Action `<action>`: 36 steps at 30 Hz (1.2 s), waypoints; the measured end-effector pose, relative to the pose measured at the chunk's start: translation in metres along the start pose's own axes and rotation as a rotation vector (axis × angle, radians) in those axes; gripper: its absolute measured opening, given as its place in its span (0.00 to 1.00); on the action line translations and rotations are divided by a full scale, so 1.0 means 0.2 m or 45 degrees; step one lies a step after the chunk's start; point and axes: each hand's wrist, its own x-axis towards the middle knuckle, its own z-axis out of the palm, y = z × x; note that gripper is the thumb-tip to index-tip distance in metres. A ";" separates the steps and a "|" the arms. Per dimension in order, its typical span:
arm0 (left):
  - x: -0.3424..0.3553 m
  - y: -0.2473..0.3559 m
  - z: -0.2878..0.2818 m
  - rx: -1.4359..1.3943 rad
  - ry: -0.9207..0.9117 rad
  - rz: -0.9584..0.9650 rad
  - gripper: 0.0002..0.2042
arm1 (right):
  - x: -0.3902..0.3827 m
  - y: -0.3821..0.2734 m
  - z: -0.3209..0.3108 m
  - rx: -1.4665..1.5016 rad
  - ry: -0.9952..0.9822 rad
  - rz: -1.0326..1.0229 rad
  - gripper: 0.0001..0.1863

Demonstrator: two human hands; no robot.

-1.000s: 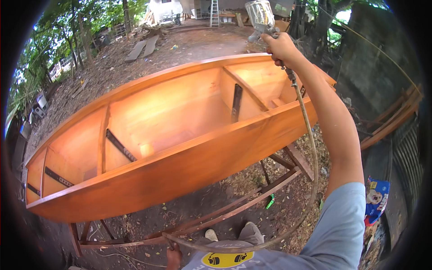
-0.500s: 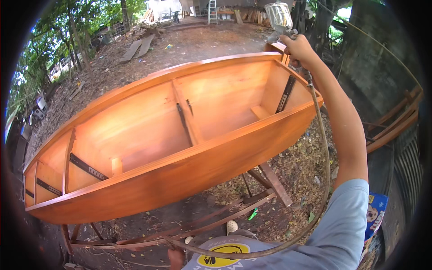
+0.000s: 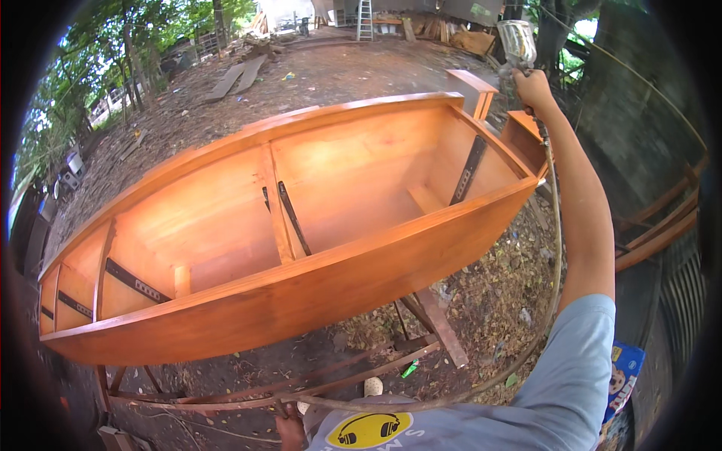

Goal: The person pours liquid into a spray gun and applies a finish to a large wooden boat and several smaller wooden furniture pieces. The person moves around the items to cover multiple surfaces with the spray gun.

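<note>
My right hand [image 3: 532,92] is closed on a spray gun with a silver cup [image 3: 517,43], raised beyond the right end of a long, orange-stained wooden cabinet [image 3: 312,289]. The cabinet lies open side up on a wooden stand [image 3: 438,325], showing dividers and black metal drawer runners [image 3: 466,169] inside. A hose [image 3: 555,240] hangs from the gun down along my forearm and loops across my front. My left hand [image 3: 289,425], low at the lower edge, is closed on that hose, partly hidden by it.
Smaller stained wooden pieces [image 3: 523,139] stand past the cabinet's right end. Loose planks [image 3: 233,79] lie on the dirt behind. A ladder [image 3: 365,21], stacked timber and trees are farther back. At right are a dark sheet panel, curved timber [image 3: 658,237] and a blue bag [image 3: 624,376].
My right hand and the gun have moved rightward and slightly lower. The cabinet's dividers appear shifted in view, and more of the smaller wooden pieces behind its right end now shows.
</note>
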 end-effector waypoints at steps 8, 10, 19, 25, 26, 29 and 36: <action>-0.08 -0.05 -0.14 0.358 0.041 -0.011 0.24 | 0.08 -0.17 0.06 -0.280 0.088 -0.061 0.24; -0.13 0.09 -0.19 0.292 -0.017 -0.081 0.25 | 0.06 -0.20 0.12 -0.246 0.113 -0.250 0.23; -0.08 -0.29 -0.54 0.178 0.003 -0.192 0.25 | -1.07 -0.37 0.00 0.535 -0.205 -0.147 0.21; 0.00 -0.43 -0.64 0.386 -0.158 0.024 0.26 | -1.72 -0.02 -0.23 0.692 0.090 0.017 0.20; 0.00 -0.38 -0.63 0.393 -0.190 0.064 0.26 | -1.86 -0.05 -0.26 0.713 0.072 -0.070 0.18; 0.02 -0.52 -0.53 0.243 -0.338 -0.123 0.24 | -2.04 0.19 -0.41 0.689 0.201 -0.090 0.16; -0.20 -0.24 -0.10 0.733 -0.771 0.238 0.27 | -2.46 0.68 -1.11 0.637 0.539 0.181 0.15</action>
